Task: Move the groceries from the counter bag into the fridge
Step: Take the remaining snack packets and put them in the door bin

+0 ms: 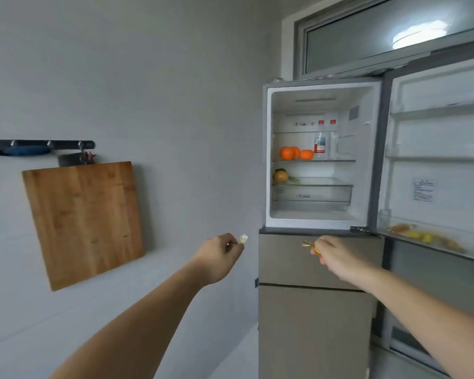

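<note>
- Left hand [221, 254], at 7 o'clock from the open fridge [322, 157]: fingers pinched narrow on a small white sweet [243, 238], held out ahead of the fist, probably so it can be dropped straight in.
- Right hand [337, 255], at 6 o'clock below the cavity: pinched on a gold-wrapped sweet [309, 246], its twisted end sticking out at 9 o'clock.
- Door [435, 165], swung wide at 3 o'clock; its lowest bin [422, 237] already holds yellow and orange wrapped pieces, likely the target for both sweets.
- Oranges [296, 153] sit on the middle shelf beside a bottle [320, 143], away from the small items.
- Counter bag: out of view.
- Board [84, 222] hangs at 9 o'clock, well apart.
</note>
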The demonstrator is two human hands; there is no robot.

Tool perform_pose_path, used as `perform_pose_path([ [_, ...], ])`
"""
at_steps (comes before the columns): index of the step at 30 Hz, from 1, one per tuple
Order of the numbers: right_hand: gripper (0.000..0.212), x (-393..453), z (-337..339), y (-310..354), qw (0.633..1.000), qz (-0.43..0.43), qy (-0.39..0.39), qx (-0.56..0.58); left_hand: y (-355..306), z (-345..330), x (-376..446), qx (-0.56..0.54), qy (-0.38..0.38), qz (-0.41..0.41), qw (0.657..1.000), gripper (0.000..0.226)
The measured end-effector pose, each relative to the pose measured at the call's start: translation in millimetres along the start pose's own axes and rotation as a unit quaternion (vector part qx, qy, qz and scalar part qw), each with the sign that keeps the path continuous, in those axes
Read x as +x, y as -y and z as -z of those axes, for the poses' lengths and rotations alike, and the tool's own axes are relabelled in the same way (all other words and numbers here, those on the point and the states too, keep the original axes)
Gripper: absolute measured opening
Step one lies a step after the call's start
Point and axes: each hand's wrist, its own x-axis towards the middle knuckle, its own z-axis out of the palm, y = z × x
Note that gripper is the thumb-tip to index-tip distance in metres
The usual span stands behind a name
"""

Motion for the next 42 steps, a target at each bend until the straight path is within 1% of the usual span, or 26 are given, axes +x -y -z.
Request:
perform_pose_path([
  [3, 0.021, 20.3, 28.4, -26.8, 0.999, -0.007, -0.030, 0.008, -26.9, -32.6, 33.7, -0.016, 0.024, -0.019, 0.999, 0.026],
  [7, 0.030, 54.4, 56.1, -65.1, 0.998, 0.006, -0.061, 0.006, -56.7, -71.9, 77.1, -0.029, 0.019, -0.036, 0.999, 0.031],
  [11, 0.024, 83.0, 76.8, -101.8, 0.997, 0.011, -0.077, -0.012, -78.8, -116.8, 121.8, -0.011, 0.034, -0.068, 0.997, 0.028],
  [13, 0.023, 103.2, 88.7, -121.9, 0.995, 0.006, -0.096, -0.018, -88.2, -139.1, 147.9, -0.006, 0.047, -0.081, 0.996, 0.028],
  [18, 0.019, 145.6, 110.2, -176.4, 0.991, -0.043, -0.123, -0.034, -104.8, -197.1, 223.2, -0.004, 0.100, -0.117, 0.988, 0.024],
  [22, 0.016, 176.3, 134.9, -206.6, 0.980, -0.094, -0.156, -0.077, -118.3, -250.0, 293.4, -0.020, 0.129, -0.189, 0.973, 0.020],
  [24, 0.018, 189.4, 152.5, -217.6, 0.973, -0.124, -0.173, -0.093, -132.1, -272.7, 325.3, -0.040, 0.147, -0.221, 0.963, 0.021],
  [28, 0.013, 203.0, 186.1, -241.8, 0.954, -0.181, -0.232, -0.059, -173.2, -314.5, 375.6, -0.118, 0.195, -0.257, 0.939, 0.023],
  [31, 0.012, 206.2, 211.7, -257.8, 0.941, -0.206, -0.256, -0.084, -211.2, -347.4, 390.5, -0.152, 0.221, -0.299, 0.916, 0.030],
  [34, 0.009, 207.9, 240.8, -280.9, 0.929, -0.226, -0.274, -0.101, -249.4, -383.3, 395.6, -0.184, 0.260, -0.316, 0.894, 0.031],
  [40, 0.013, 221.6, 306.7, -328.3, 0.912, -0.210, -0.351, -0.028, -319.4, -449.5, 401.6, -0.201, 0.271, -0.337, 0.879, 0.027],
  [42, 0.011, 229.1, 325.3, -345.4, 0.905, -0.205, -0.371, -0.032, -342.2, -470.0, 402.3, -0.201, 0.270, -0.340, 0.878, 0.027],
])
